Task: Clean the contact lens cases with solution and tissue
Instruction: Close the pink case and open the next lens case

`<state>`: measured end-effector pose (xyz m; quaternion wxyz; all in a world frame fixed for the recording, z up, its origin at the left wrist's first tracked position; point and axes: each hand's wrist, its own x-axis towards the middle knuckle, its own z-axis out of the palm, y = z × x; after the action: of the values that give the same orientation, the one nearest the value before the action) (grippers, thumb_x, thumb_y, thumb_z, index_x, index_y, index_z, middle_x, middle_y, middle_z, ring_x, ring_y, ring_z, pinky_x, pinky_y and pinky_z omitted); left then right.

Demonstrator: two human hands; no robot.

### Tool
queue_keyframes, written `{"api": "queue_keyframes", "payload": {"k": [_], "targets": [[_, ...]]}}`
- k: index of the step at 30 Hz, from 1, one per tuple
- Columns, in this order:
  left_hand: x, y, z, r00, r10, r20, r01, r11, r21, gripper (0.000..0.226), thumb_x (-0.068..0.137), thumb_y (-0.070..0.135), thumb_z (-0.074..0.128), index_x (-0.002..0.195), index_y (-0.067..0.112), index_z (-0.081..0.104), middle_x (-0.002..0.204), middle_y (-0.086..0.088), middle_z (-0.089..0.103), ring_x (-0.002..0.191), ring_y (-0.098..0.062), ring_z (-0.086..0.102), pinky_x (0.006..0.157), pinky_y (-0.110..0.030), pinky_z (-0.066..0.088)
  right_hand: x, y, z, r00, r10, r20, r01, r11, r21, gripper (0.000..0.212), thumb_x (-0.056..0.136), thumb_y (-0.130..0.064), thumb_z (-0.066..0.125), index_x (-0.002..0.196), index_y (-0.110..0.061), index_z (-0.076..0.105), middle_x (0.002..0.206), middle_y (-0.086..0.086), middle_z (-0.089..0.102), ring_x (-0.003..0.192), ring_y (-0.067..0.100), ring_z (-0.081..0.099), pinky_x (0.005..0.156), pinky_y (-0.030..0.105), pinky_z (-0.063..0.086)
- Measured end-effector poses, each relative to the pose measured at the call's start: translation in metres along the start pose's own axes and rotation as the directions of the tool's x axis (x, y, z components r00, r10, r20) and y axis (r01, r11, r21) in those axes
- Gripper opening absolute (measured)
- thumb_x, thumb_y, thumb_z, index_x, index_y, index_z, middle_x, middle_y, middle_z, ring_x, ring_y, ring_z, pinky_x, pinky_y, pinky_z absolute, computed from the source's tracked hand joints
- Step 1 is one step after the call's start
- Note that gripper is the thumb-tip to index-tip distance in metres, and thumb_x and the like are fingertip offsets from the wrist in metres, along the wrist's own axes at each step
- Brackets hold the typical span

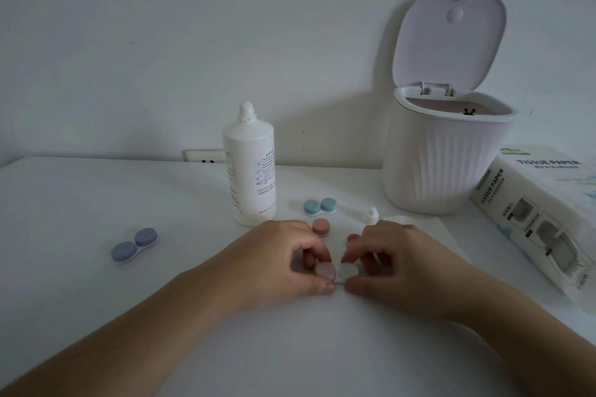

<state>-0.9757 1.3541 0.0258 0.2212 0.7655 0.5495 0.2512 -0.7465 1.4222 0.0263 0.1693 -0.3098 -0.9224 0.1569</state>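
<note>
Between the hands, low over the counter [96, 203], sits the case [335, 271]. Left hand [283, 261] pinches its pink cap [325, 270]; right hand [396, 258] pinches the white side. Judged light, rigid, smooth plastic; hold by cap edges. Bottle [250, 167] stands beyond the left hand.

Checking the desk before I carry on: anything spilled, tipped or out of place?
No spill shows. The solution bottle stands upright with its cap off, lying by the right hand. One pink lid sits loose. The bin is open.
</note>
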Motion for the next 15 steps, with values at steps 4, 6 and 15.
{"api": "queue_keyframes", "payload": {"k": [4,6,15], "targets": [[0.0000,0.0022,-0.0002,0.999,0.042,0.016,-0.042,0.999,0.008,0.021,0.079,0.032,0.084,0.099,0.029,0.077,0.084,0.032,0.055,0.077,0.032,0.045,0.066,0.000,0.035,0.0020,0.0015,0.0006,0.999,0.033,0.016,-0.033,0.999,0.037,0.039,0.067,-0.066,0.064,0.099,-0.042,0.066,0.092,-0.023,0.059,0.080,0.002,0.057,0.063,0.013,0.042],[0.0000,0.0021,-0.0002,0.999,0.034,0.013,-0.034,0.999,-0.011,0.017,0.081,0.029,0.084,0.097,0.028,0.078,0.085,0.031,0.055,0.077,0.028,0.047,0.066,0.000,0.035,0.0021,0.0022,0.0010,0.999,0.041,0.019,-0.042,0.998,0.048,0.038,0.067,-0.066,0.064,0.096,-0.042,0.067,0.091,-0.024,0.060,0.081,0.001,0.056,0.064,0.011,0.042],[-0.0004,-0.0012,0.0058,0.999,0.031,-0.009,-0.031,0.999,0.045,0.012,0.082,0.037,0.081,0.092,0.034,0.076,0.089,0.035,0.056,0.081,0.030,0.044,0.064,-0.005,0.034,0.0025,0.0010,0.0004,0.995,0.091,0.027,-0.094,0.989,0.113,0.028,0.070,-0.052,0.076,0.088,-0.031,0.073,0.089,-0.022,0.061,0.073,0.004,0.058,0.064,0.016,0.045]]}}
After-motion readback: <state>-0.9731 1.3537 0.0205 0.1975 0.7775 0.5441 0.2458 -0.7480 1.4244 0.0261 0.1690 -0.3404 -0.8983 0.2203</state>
